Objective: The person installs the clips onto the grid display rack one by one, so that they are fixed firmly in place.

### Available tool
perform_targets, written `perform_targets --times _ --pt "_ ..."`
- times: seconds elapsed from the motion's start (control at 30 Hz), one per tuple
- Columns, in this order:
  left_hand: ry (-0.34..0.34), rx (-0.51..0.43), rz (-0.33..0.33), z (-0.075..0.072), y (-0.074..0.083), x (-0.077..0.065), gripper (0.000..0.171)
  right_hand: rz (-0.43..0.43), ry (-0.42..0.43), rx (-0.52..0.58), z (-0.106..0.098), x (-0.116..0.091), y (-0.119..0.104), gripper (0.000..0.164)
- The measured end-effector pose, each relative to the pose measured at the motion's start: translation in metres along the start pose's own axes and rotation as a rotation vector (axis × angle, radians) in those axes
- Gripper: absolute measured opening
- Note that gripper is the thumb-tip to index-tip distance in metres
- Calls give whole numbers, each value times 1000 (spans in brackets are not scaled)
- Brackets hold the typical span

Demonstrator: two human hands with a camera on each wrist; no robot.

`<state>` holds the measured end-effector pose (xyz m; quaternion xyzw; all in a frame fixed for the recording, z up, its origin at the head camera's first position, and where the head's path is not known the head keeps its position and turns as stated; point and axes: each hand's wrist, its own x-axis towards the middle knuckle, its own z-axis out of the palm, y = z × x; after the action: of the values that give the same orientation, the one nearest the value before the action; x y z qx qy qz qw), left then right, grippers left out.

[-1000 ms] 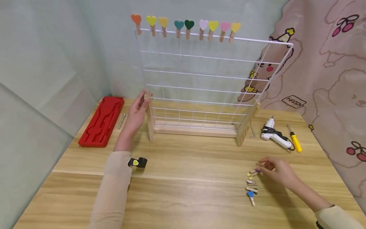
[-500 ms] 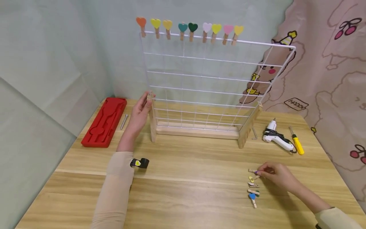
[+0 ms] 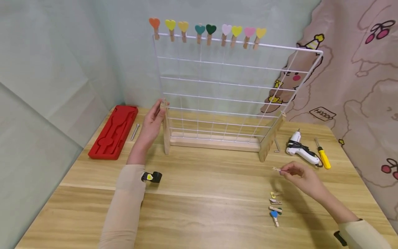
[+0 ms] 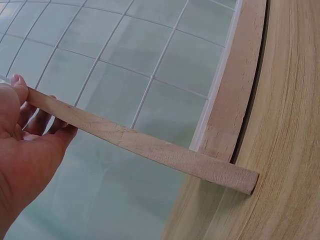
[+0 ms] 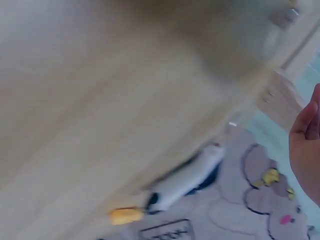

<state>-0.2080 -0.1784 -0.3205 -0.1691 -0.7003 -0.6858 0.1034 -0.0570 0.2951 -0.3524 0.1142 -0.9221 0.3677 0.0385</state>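
Observation:
My left hand [image 3: 152, 121] grips the upper end of the left wooden side post [image 3: 166, 129] of a white wire grid rack [image 3: 217, 83]. In the left wrist view, thumb and fingers of that hand [image 4: 35, 135] wrap the narrow wooden bar [image 4: 165, 153]. Between thumb and fingertips, my right hand [image 3: 303, 178] pinches a small wooden clothespin [image 3: 276, 169] with a purple piece at the held end. The right wrist view catches only part of the right hand [image 5: 306, 145]. Heart-topped clothespins [image 3: 200, 30] in several colours are clipped along the rack's top wire.
Several loose clothespins, among them a blue heart one [image 3: 274, 218], lie below the right hand. A glue gun [image 3: 301, 149], a yellow-handled screwdriver [image 3: 324, 157] and a hex key [image 3: 276, 146] lie at right. A red tray [image 3: 113, 133] and a bolt [image 3: 135, 132] are at left.
My right hand has taken the purple clothespin from the loose group and moved it up, away from the others. My left hand keeps its grip on the post.

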Motion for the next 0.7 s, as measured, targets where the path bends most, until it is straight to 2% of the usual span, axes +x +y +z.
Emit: perform_targets --times 0.1,0.23,0.33,0.43,0.53,0.6,0.63,0.7 --pt "0 2 -3 0 0 1 51 -92 52 30 -4 15 -17 8" --pt "-2 -9 -5 0 -1 1 52 -190 115 92 -16 36 -63 11" --pt "-5 -12 -11 1 -2 1 52 -275 164 204 -31 52 -99 11" --pt "-7 -15 -15 2 -2 -1 51 -404 231 361 -48 71 -125 14" --pt "-8 -17 -16 2 -2 -1 51 -508 327 462 -67 89 -151 18" --pt "-7 -18 -14 2 -2 0 51 -535 396 525 -80 101 -170 20" --pt "-5 -11 -14 1 -2 0 51 -548 429 521 -85 107 -179 21" --pt "-2 -11 -15 0 -2 1 52 -537 466 584 -97 119 -196 23"
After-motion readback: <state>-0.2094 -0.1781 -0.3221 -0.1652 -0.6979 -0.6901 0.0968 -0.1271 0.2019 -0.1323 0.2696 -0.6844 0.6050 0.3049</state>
